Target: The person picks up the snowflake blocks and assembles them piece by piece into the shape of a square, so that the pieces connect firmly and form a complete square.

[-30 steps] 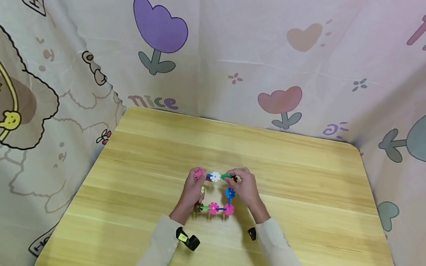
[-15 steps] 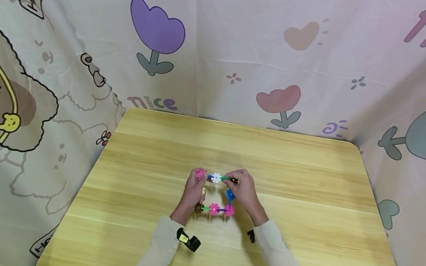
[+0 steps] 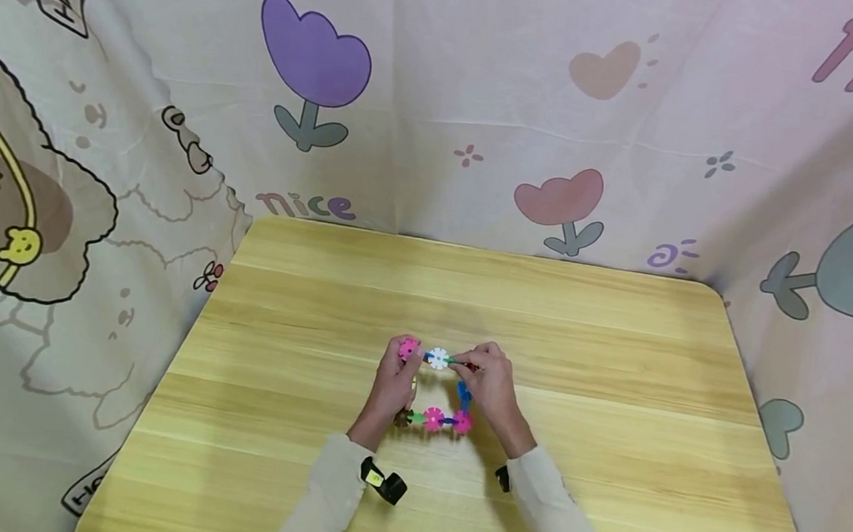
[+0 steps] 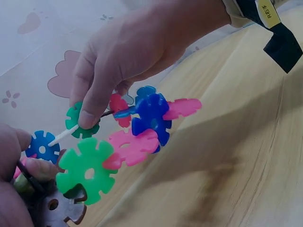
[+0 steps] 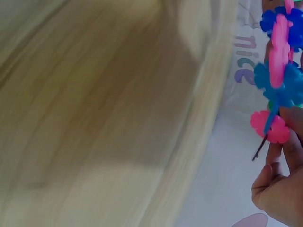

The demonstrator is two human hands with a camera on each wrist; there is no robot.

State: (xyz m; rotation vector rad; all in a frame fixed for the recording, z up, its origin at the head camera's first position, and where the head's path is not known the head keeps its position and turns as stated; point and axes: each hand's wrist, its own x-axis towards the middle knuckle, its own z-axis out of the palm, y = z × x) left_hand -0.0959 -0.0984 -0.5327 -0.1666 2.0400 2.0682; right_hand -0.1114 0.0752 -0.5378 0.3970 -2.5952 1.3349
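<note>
Interlocking plastic snowflake discs make up a chain, bent into a squarish ring above the table in the head view. My left hand [image 3: 391, 384] grips its left side, near a pink disc [image 3: 408, 349]. Between the hands is a white disc [image 3: 438, 359]. My right hand [image 3: 492, 384] pinches a green disc [image 4: 75, 116] at the far right corner, thumb in front in the left wrist view. A blue disc [image 3: 465, 392] hangs below the right fingers. Along the near side run a brown disc [image 3: 403, 418] and pink discs [image 3: 433, 418]. The left hand hides part of the ring.
A wood-grain table [image 3: 303, 306] lies under both hands. Behind it hangs a printed cloth [image 3: 442, 67], which also covers the sides. Black camera mounts [image 3: 385, 483] sit at the sleeve cuffs.
My left hand and the ring have shifted slightly right, nearer the right hand. The blue disc below the right hand has turned more edge-on, and the brown disc at that corner shows less.
</note>
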